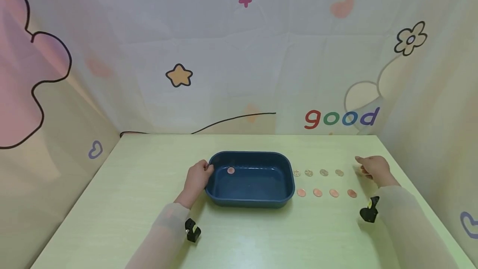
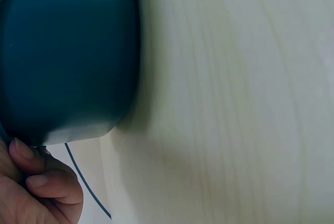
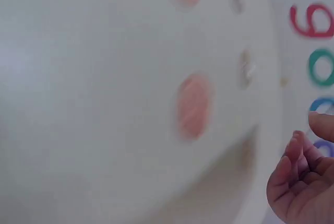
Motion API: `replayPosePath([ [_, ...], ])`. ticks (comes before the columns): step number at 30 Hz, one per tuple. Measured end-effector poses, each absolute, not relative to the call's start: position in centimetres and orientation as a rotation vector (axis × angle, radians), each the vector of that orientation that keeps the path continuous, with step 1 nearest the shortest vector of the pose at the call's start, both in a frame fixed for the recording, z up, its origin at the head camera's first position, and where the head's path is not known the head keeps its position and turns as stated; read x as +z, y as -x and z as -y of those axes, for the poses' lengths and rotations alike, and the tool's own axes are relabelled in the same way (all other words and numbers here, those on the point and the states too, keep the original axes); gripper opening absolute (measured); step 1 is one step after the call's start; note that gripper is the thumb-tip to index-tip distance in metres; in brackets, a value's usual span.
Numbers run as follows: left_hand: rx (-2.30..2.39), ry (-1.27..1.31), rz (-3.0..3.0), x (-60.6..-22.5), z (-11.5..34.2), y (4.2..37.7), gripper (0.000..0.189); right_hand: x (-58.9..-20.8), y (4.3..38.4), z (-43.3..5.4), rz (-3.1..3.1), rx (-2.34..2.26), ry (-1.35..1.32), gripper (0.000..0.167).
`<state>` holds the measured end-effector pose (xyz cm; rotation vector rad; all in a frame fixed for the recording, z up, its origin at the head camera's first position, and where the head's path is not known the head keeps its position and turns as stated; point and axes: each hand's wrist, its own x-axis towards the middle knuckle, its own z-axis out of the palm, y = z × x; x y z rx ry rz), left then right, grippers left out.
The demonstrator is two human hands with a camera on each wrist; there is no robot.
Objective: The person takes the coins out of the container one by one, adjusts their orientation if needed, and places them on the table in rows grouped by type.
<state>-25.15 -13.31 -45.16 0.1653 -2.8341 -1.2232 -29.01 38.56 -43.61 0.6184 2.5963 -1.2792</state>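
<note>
A dark blue rectangular basin stands mid-table with one copper-coloured coin inside, near its far left corner. My left hand grips the left end of the basin's rim; in the left wrist view its fingers curl beneath the rim. To the basin's right lie two rows of coins: silvery ones behind, copper ones in front. My right hand hovers past the right end of the rows, fingers loosely bent. In the right wrist view its thumb stands apart from the fingers, nothing showing between them.
The pale wooden table is enclosed at the back and sides by a printed cloth with the word "good" on it. Each wrist carries a small black device, the left one and the right one.
</note>
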Motion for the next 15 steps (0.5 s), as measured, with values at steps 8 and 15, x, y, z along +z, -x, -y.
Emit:
replayPosePath([
  [8,-1.211,-0.164,2.83,-45.4,13.5,25.3,0.029,-36.0,32.9,-29.1,-2.494,-1.273,0.09,0.055],
  [15,-1.208,-0.165,2.819,-45.4,13.6,25.4,0.03,-33.1,34.0,-19.2,-2.304,-0.955,0.534,0.045],
])
